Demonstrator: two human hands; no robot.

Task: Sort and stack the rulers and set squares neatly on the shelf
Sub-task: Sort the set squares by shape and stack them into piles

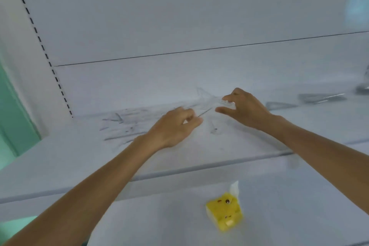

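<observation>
Fingers [227,97] of right hand [245,108] curled, pinching clear plastic set square [209,98] on white shelf [199,156]. Left hand [175,128] fingers bunched — grip unreadable, blur. Best: slide piece flat, square edges against scattered clear rulers [127,135] — then stack.

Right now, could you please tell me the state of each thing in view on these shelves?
left hand: fingers curled beside a clear ruler; grip too blurred to tell.
right hand: thumb and forefinger apart over clear pieces; hold unclear.
loose rulers: scattered flat, unstacked.
set squares: lying flat at the right, not stacked.
yellow pack: on the lower shelf, white sheet sticking up.
</observation>
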